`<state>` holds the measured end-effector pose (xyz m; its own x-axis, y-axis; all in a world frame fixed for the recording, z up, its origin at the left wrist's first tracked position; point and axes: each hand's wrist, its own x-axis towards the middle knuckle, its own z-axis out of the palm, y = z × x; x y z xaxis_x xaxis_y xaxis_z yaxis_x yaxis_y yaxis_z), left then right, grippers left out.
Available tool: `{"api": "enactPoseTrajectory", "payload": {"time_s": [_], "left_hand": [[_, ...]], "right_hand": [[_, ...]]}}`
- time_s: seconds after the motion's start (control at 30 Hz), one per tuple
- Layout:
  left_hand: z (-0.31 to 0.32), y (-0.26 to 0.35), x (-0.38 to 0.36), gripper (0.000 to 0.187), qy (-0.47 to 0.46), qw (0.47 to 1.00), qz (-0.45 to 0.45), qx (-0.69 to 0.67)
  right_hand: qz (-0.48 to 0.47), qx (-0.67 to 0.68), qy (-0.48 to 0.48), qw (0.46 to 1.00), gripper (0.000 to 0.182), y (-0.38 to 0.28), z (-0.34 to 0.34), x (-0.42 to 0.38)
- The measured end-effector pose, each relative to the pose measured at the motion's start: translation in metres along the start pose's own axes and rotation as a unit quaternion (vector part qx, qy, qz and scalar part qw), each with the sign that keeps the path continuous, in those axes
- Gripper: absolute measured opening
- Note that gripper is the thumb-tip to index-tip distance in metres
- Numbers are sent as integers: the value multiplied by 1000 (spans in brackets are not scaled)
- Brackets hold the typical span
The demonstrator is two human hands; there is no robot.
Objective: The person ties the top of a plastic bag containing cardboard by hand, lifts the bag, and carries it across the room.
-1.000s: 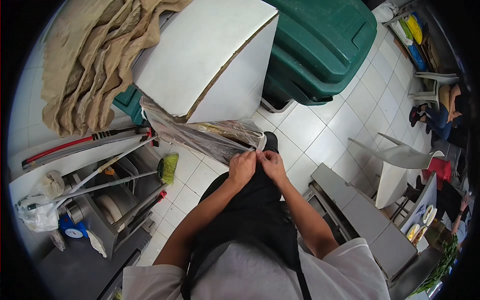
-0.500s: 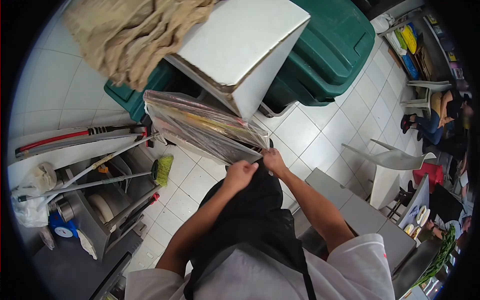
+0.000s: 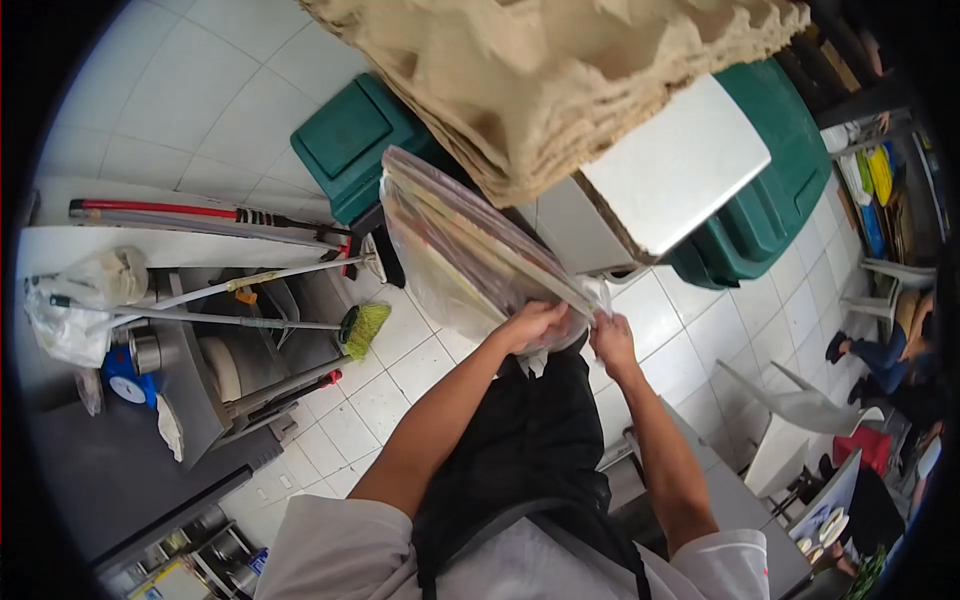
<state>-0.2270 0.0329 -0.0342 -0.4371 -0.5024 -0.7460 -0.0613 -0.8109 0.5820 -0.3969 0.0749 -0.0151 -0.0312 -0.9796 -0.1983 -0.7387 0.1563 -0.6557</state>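
A clear plastic bag with flat, sheet-like contents stands tilted in front of me. What the sheets are, I cannot make out. My left hand is closed on the bag's near edge, its fingers partly hidden behind the plastic. Beside it, my right hand pinches the bag's near right corner, where the plastic bunches up. Just beyond the bag sits a stack of brown moulded-pulp egg trays, at the level of a white box.
Green bins stand behind the box, and a smaller green lidded bin at the left. Poles and a green broom lean by a metal cabinet with a blue scale. White chairs and seated people are at right.
The view has shifted, so the bag and egg trays appear further right. The bag's near edge now gapes wider between my hands, with my left hand deeper along it.
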Motion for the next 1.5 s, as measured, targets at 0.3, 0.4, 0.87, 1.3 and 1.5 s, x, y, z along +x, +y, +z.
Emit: {"api": "enactPoseTrajectory", "payload": {"time_s": [0.3,0.4,0.87,1.3,1.5], "left_hand": [[12,-36,-4,55,299,941,0,-157],[18,-103,-3,53,394,895,174,-118],[32,-63,56,65,142,918,74,-361],[105,-35,41,79,62,995,-71,-29],[112,-45,18,54,227,921,80,306]], "right_hand": [[327,393,-47,858,19,39,-10,-24],[300,321,-13,898,18,44,2,-17],[49,57,-96,993,33,44,1,-37],[39,-82,-153,984,30,23,-34,-62],[54,-24,-99,993,27,5,-23,-86]]}}
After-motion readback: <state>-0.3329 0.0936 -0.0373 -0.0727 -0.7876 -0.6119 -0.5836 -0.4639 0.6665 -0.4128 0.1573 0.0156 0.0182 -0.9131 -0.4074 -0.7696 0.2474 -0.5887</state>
